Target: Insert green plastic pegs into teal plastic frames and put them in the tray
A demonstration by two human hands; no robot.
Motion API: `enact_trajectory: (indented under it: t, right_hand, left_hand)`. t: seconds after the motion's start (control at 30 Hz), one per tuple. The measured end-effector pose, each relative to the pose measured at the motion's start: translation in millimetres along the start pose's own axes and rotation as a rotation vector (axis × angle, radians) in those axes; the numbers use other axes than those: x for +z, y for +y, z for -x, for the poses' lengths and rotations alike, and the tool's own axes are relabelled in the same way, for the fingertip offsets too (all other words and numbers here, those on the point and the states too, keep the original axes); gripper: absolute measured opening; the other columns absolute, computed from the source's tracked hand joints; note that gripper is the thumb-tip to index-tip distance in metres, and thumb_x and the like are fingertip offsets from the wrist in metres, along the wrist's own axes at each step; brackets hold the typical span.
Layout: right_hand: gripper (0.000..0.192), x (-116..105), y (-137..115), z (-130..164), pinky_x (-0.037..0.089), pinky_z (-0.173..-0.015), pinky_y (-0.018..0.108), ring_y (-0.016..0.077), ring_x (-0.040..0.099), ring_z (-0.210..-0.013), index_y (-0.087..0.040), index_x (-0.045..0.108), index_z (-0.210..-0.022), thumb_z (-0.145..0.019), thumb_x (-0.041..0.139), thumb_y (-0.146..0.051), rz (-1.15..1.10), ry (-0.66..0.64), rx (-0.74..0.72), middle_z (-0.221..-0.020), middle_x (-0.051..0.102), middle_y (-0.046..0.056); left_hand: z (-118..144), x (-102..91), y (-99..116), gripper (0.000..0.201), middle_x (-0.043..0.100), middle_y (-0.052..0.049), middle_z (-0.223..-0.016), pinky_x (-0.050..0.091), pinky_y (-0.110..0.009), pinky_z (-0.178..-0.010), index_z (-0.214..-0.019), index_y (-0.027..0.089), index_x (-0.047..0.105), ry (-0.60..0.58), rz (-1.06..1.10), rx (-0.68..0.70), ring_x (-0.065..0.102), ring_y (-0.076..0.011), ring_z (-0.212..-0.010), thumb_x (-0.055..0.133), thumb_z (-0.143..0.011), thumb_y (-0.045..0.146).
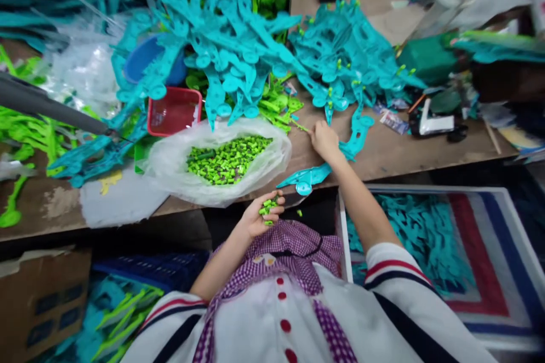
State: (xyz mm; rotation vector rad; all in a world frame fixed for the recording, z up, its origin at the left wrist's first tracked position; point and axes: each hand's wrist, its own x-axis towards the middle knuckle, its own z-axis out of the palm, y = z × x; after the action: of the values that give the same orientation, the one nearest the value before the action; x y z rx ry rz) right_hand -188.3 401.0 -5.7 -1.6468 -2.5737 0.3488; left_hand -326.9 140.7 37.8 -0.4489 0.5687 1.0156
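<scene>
My left hand, palm up with curled fingers, holds several small bright-green plastic pieces near the table's front edge. To its upper right, my right hand reaches over the table with its fingers closed at the end of a thin yellow-green plastic strip. Beneath the right forearm lies a long teal plastic part, partly hidden by the arm. A clear plastic bag stands open left of my hands, filled with similar small green pieces. A loose green piece shows below the table edge.
Teal parts are heaped at the back, in a left pile and a right pile with green bits attached. A red tray and blue bowl stand behind the bag. A white-framed bin of teal parts is below right.
</scene>
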Motion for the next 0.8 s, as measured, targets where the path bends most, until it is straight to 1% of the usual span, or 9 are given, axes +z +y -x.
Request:
enact_trajectory:
  t: [0.1, 0.23, 0.37, 0.47, 0.53, 0.57, 0.63, 0.7, 0.8]
  right_hand:
    - [0.024, -22, 16, 16, 0.043, -0.081, 0.039, 0.0282, 0.059, -0.098, -0.013, 0.055, -0.109, -0.096, 0.047, -0.031, -0.061, 0.023, 0.009, -0.112, 0.061, 0.018]
    - [0.026, -82, 41, 21, 0.044, -0.083, 0.035, 0.0219, 0.061, -0.092, -0.011, 0.057, -0.108, -0.099, 0.044, -0.032, -0.157, 0.16, 0.064, -0.101, 0.066, 0.016]
    - [0.058, -151, 61, -4, 0.038, -0.099, 0.045, 0.0318, 0.05, -0.124, 0.004, 0.045, -0.131, -0.099, 0.038, -0.044, -0.102, 0.393, 0.147, -0.132, 0.05, 0.029]
    - [0.065, -171, 49, 14, 0.041, -0.098, 0.042, 0.0289, 0.047, -0.128, -0.001, 0.043, -0.136, -0.097, 0.035, -0.053, -0.189, 0.599, -0.009, -0.138, 0.044, 0.026]
    - [0.045, -155, 23, 59, 0.048, -0.084, 0.033, 0.0195, 0.06, -0.101, -0.012, 0.059, -0.119, -0.096, 0.045, -0.048, -0.39, 0.602, -0.223, -0.115, 0.059, 0.015]
    - [0.035, -139, 7, 88, 0.049, -0.084, 0.033, 0.0182, 0.061, -0.093, -0.017, 0.063, -0.114, -0.094, 0.053, -0.044, -0.484, 0.45, -0.349, -0.103, 0.062, 0.009]
    - [0.029, -94, -21, 147, 0.051, -0.083, 0.034, 0.0182, 0.062, -0.091, -0.024, 0.066, -0.113, -0.091, 0.059, -0.042, -0.696, -0.021, -0.573, -0.095, 0.064, 0.004]
    - [0.031, -50, -40, 193, 0.053, -0.082, 0.034, 0.0182, 0.062, -0.092, -0.027, 0.065, -0.118, -0.091, 0.059, -0.04, -0.878, -0.357, -0.501, -0.102, 0.063, 0.005]
    - [0.03, -11, -44, 220, 0.052, -0.075, 0.03, 0.0164, 0.06, -0.087, -0.025, 0.069, -0.112, -0.089, 0.061, -0.043, -1.104, -0.492, -0.27, -0.103, 0.06, 0.006]
  left_hand:
    - [6, -26.3, -3, 0.01, 0.049, -0.001, -0.076, 0.027, -0.009, -0.032, -0.094, 0.013, 0.059, 0.013, -0.135, 0.045, 0.04, -0.0032, -0.049, 0.051, -0.092, 0.018]
    - [10, -54.6, -15, 0.01, 0.05, 0.0, -0.074, 0.027, -0.009, -0.033, -0.096, 0.012, 0.061, 0.075, -0.239, 0.05, 0.041, -0.0036, -0.048, 0.058, -0.088, 0.018]
    - [2, -61.7, -29, 0.012, 0.051, 0.0, -0.072, 0.026, -0.01, -0.033, -0.096, 0.012, 0.061, 0.11, -0.272, -0.003, 0.043, -0.0038, -0.048, 0.061, -0.087, 0.019]
    - [-2, -58.6, -34, 0.009, 0.052, -0.001, -0.071, 0.026, -0.01, -0.033, -0.088, 0.012, 0.061, 0.085, -0.295, 0.002, 0.043, -0.0037, -0.048, 0.063, -0.085, 0.02]
    - [-2, -56.3, -37, 0.012, 0.052, -0.001, -0.071, 0.025, -0.01, -0.034, -0.086, 0.011, 0.061, 0.06, -0.285, 0.006, 0.042, -0.0027, -0.047, 0.065, -0.084, 0.021]
    - [-2, -55.3, -39, 0.013, 0.052, -0.001, -0.071, 0.024, -0.01, -0.034, -0.086, 0.01, 0.061, 0.056, -0.282, 0.003, 0.041, -0.0024, -0.047, 0.067, -0.084, 0.022]
    - [-3, -52.4, -40, 0.017, 0.051, 0.0, -0.069, 0.024, -0.01, -0.035, -0.083, 0.01, 0.06, 0.055, -0.294, -0.011, 0.041, -0.0024, -0.046, 0.07, -0.082, 0.024]
    - [-5, -47.6, -40, 0.023, 0.051, 0.0, -0.066, 0.023, -0.011, -0.035, -0.081, 0.011, 0.059, 0.04, -0.334, -0.032, 0.042, -0.0033, -0.046, 0.075, -0.078, 0.027]
    - [-11, -36.3, -37, 0.028, 0.052, 0.001, -0.062, 0.022, -0.012, -0.036, -0.079, 0.011, 0.059, -0.025, -0.442, -0.103, 0.041, -0.0039, -0.043, 0.08, -0.073, 0.03]
